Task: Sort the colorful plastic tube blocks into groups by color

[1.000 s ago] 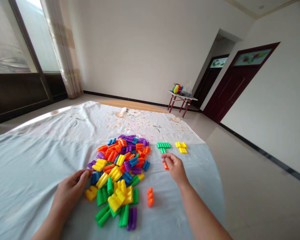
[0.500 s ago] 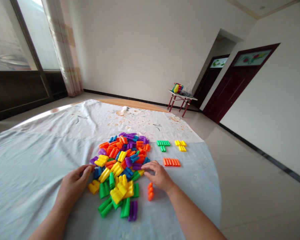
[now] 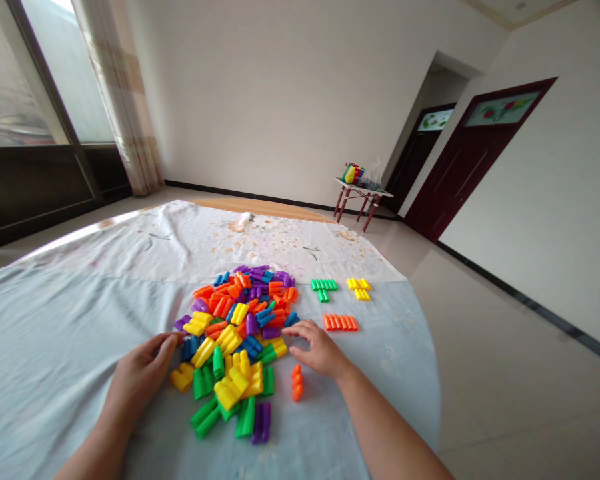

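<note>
A heap of plastic blocks (image 3: pixel 240 333) in orange, yellow, green, blue and purple lies on a pale cloth (image 3: pixel 70 320). My left hand (image 3: pixel 143 373) rests at the heap's left edge, fingers curled loosely, touching blocks and holding nothing I can see. My right hand (image 3: pixel 317 347) hovers at the heap's right edge with fingers spread, empty. A lone orange block (image 3: pixel 297 383) lies just below it. To the right sit three sorted groups: a row of orange blocks (image 3: pixel 340 323), green blocks (image 3: pixel 324 287) and yellow blocks (image 3: pixel 360 288).
The cloth's right edge (image 3: pixel 425 347) gives way to a tiled floor (image 3: pixel 505 373). A small red-legged table (image 3: pixel 363 197) with a colourful bag stands by the far wall, near dark doors (image 3: pixel 473 160). Windows and a curtain (image 3: pixel 125 100) are at the left.
My right hand set orange blocks down in a row beside the green and yellow groups, then drew back left to the heap's right edge. My left hand barely moved.
</note>
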{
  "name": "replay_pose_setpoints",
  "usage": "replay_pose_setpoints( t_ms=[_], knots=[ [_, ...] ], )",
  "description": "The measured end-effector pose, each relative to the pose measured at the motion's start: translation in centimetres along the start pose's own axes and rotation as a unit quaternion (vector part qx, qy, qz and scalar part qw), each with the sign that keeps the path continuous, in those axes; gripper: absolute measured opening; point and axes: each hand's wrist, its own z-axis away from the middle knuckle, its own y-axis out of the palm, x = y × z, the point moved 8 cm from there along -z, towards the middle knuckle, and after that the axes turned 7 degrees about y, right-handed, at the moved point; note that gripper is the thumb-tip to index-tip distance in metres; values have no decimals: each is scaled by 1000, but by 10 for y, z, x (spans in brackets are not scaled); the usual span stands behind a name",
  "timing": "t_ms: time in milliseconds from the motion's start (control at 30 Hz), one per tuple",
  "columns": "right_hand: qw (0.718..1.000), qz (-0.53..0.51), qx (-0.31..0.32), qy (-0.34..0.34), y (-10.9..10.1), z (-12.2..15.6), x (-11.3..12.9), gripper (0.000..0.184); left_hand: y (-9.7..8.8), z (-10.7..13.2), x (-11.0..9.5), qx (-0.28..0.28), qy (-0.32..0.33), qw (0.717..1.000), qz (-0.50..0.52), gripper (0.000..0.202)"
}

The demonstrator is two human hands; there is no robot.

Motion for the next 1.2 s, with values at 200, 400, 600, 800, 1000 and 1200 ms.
replay_pose_setpoints(
  t_ms=[200,400,600,800,1000,1200],
  knots=[
    [999,11,40,-23,14,-6,8,44,-8,8,-23,-67,108,988,-83,40],
    [998,23,65,-4,4,-4,1,47,1,39,-105,-83,381,912,-126,23],
    [998,-2,59,7,1,-1,-1,55,59,56,-157,98,430,887,-137,24],
    [998,-8,59,33,5,-1,-7,56,99,58,-159,192,401,884,-145,33],
    [997,-16,67,43,-3,3,-10,61,106,56,-156,218,359,894,-158,23],
    [998,15,50,30,-17,9,-6,55,104,55,-158,223,336,902,-156,20]
  ],
)
